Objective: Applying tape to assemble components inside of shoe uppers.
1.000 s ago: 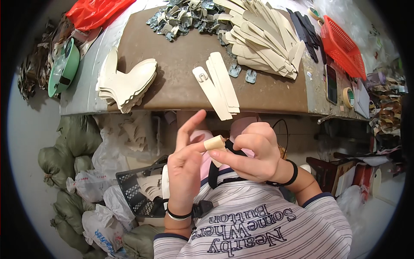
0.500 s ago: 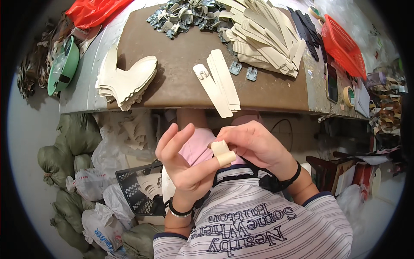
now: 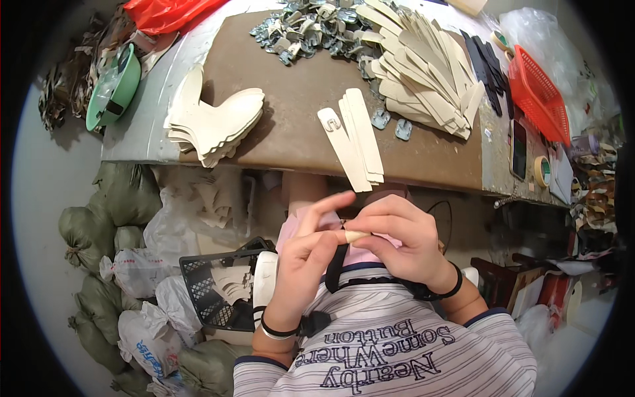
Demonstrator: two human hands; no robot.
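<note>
Below the table edge, in front of my lap, both hands are together. A short piece of cream tape (image 3: 356, 235) sits around an outstretched finger of my left hand (image 3: 305, 253), near its tip. Another finger of that hand is stretched out above it, and the thumb lies alongside. My right hand (image 3: 405, 239) pinches the tape between thumb and fingers, partly hiding it. Ahead on the table lie long cream strips (image 3: 362, 135). A separate strip (image 3: 345, 153) carries a metal buckle (image 3: 333, 124). Two loose metal plates (image 3: 402, 129) lie to their right.
The brown-topped table (image 3: 284, 149) also bears stacked cream curved pieces (image 3: 215, 126), a heap of metal clips (image 3: 311, 30), many cream strips (image 3: 426, 73), a red basket (image 3: 539, 96), a phone (image 3: 518, 151) and a tape roll (image 3: 542, 172). A black crate (image 3: 205, 301) and sacks (image 3: 86, 238) stand left.
The tape's loose end no longer stands up; it lies close around the finger. My left hand's raised fingers have lowered toward the right. The view has shifted, so the table appears further right.
</note>
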